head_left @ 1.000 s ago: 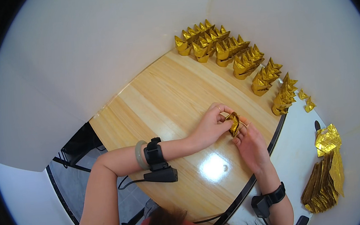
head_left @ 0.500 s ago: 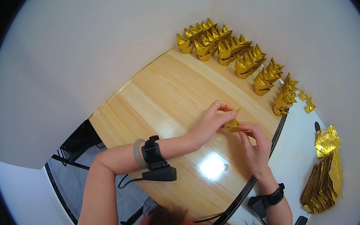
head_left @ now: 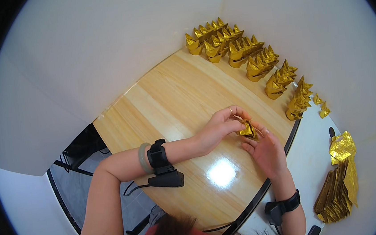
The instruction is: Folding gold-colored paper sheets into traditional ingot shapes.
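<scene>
A small folded gold paper ingot (head_left: 247, 130) is between my two hands above the wooden table. My left hand (head_left: 225, 125) pinches its left side, thumb in front and fingers curled over the top. From the right, my right hand (head_left: 268, 151) cups it, with the fingertips at its right edge and the thumb below. Part of the ingot is covered by my fingers. Several rows of finished gold paper ingots (head_left: 261, 62), nested one in another, stand along the far right side of the table.
On the white surface at right lie a fanned stack of gold paper pieces (head_left: 333, 194), a crumpled-looking gold sheet (head_left: 341, 146) and two loose ingots (head_left: 324, 110). White walls (head_left: 101, 44) enclose the wooden table (head_left: 164, 101). A black strip (head_left: 254, 205) edges its right side.
The gold ingot has turned and shows a fuller, shinier face. My right hand has rolled palm-up, its fingers opening from a pinch into a cupped hold.
</scene>
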The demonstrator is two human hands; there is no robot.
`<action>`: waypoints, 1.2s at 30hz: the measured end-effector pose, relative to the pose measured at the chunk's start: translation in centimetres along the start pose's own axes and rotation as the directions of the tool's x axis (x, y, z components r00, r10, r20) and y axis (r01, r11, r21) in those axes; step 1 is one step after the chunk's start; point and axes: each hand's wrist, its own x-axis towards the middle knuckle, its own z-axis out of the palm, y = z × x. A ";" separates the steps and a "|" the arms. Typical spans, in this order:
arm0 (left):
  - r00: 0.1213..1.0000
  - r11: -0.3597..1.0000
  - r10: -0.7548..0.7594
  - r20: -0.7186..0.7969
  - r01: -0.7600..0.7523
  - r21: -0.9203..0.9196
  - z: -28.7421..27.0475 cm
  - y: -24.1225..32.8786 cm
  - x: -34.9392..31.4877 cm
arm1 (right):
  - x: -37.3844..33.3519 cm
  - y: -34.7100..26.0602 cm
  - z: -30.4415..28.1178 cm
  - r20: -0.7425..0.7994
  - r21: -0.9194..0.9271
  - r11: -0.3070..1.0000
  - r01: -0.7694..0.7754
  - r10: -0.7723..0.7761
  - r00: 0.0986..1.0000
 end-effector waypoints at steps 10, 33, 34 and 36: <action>0.990 0.961 0.135 0.040 -0.140 0.237 -0.2 -1.0 0.3 | 0.1 0.3 0.8 -0.073 -0.199 0.978 0.063 -0.079 0.994; 0.996 0.973 -0.092 0.024 0.095 -0.213 1.4 -0.5 -0.5 | -0.3 0.2 0.2 0.023 0.251 0.968 0.018 -0.024 0.999; 0.996 0.972 -0.091 0.023 0.094 -0.215 1.5 -0.5 -0.5 | -0.3 0.1 0.3 0.049 0.279 0.960 -0.002 -0.013 0.999; 0.997 0.986 -0.074 0.014 0.075 -0.147 1.6 -0.3 -0.5 | -0.5 -0.1 0.6 0.024 0.314 0.949 -0.001 -0.006 1.000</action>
